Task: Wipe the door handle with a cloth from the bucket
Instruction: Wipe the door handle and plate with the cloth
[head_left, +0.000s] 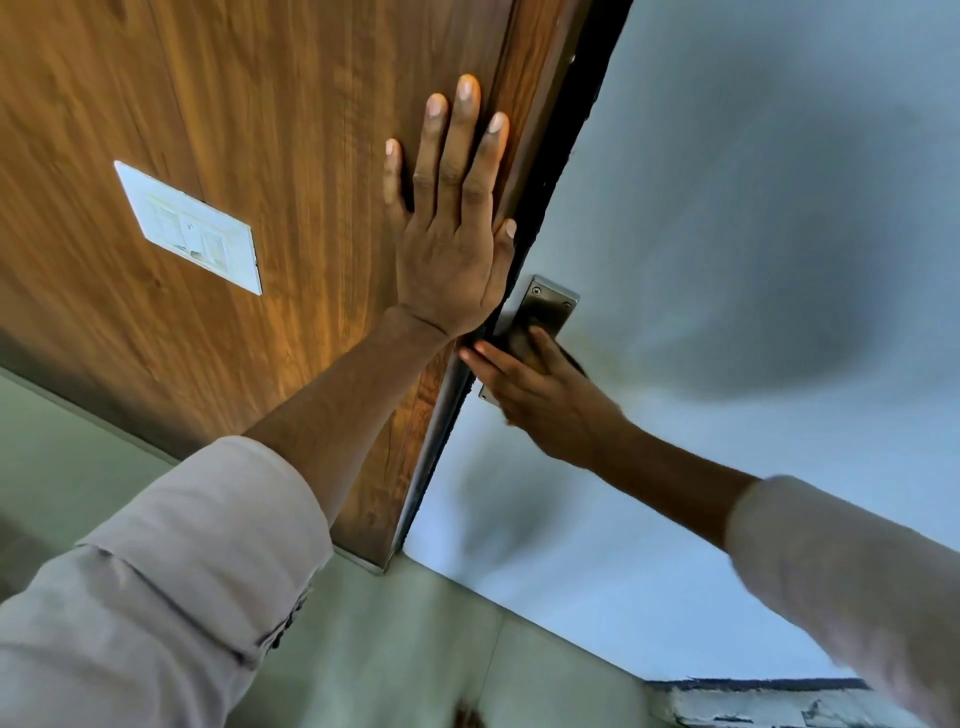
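Observation:
A metal door handle plate (554, 300) with two screws at its top sits on the pale blue-grey door (753, 182), close to the door's edge. My right hand (550, 405) lies over the lower part of the plate and hides the lever. Its fingers press a blurred grey-brown cloth (522, 336) against the metal. My left hand (447, 249) rests flat with fingers spread on the wooden panel (249, 104) beside the dark door gap, and it holds nothing. The bucket is out of view.
A white switch plate (189, 228) is set in the wooden panel to the left of my left hand. Pale green floor (395, 649) runs below. A rough grey-white edge (779, 704) shows at the bottom right.

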